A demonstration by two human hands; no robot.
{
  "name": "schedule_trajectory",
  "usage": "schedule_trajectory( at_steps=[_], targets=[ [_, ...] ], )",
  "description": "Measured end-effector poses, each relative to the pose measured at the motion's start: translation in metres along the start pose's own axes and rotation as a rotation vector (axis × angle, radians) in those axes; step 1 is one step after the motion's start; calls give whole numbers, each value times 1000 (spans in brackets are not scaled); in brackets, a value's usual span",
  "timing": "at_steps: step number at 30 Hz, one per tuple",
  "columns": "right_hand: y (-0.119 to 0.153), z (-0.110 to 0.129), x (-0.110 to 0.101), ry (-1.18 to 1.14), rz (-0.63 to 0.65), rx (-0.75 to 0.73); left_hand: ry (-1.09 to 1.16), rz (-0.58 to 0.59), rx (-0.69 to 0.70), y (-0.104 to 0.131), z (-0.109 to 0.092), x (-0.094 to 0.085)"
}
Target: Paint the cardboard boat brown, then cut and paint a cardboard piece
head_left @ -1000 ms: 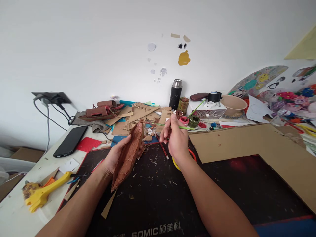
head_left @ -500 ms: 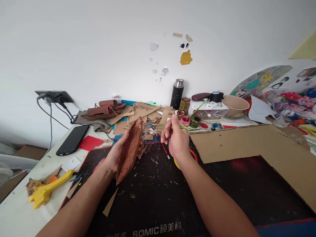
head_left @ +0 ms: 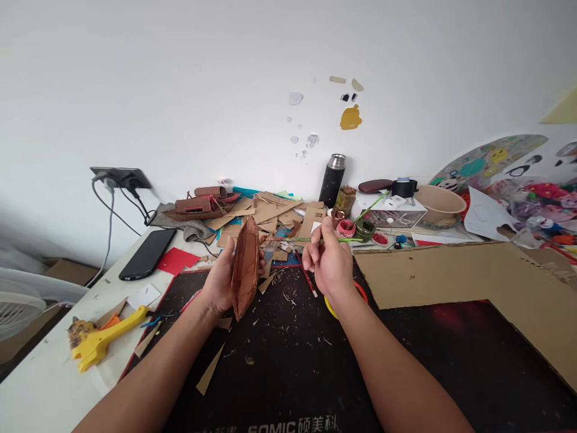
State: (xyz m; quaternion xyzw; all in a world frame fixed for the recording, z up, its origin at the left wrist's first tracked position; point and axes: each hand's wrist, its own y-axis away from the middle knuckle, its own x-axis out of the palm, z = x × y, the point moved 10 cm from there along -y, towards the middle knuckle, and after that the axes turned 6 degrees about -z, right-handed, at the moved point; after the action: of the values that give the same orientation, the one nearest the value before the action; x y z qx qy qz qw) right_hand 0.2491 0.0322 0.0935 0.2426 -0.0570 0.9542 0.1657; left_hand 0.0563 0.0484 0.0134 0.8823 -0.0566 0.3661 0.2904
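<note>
A reddish-brown boat-shaped hull (head_left: 246,269) stands nearly upright in my left hand (head_left: 222,278), whose thumb and fingers wrap round its sides. Its hollow inner face is turned toward me. In my right hand (head_left: 331,261), a thin green brush (head_left: 301,240) is pinched and lies almost level. The brush's bristle end points left, close to the upper right edge of the hull; whether it touches cannot be made out. Behind my right hand stand a brown paint jar (head_left: 338,216), a pink paint jar (head_left: 346,228) and a dark green paint jar (head_left: 365,229).
Cardboard scraps (head_left: 274,210) and a finished-looking brown boat (head_left: 201,206) lie at the back. A yellow glue gun (head_left: 106,340) and a phone (head_left: 148,254) are on the left. A black flask (head_left: 332,180) stands by the wall. Large cardboard (head_left: 433,273) covers the right of the mat.
The view has shifted, so most things appear farther right and slightly lower. The hull has turned more upright in my left hand. My right hand still holds the brush.
</note>
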Motion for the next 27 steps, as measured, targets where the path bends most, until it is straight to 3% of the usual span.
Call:
schedule_trajectory(
  at_steps=[7,16,23,27],
  targets=[
    [21,-14,31,178,257,6,-29,-119,169,-2,-14,-10],
    [32,-23,40,302,321,2,-9,-121,266,2,-21,-9],
    [30,-21,38,271,286,-5,-21,-157,299,2,-23,-13],
    [32,-25,42,289,334,21,-25,-141,339,1,-26,-15]
  ],
)
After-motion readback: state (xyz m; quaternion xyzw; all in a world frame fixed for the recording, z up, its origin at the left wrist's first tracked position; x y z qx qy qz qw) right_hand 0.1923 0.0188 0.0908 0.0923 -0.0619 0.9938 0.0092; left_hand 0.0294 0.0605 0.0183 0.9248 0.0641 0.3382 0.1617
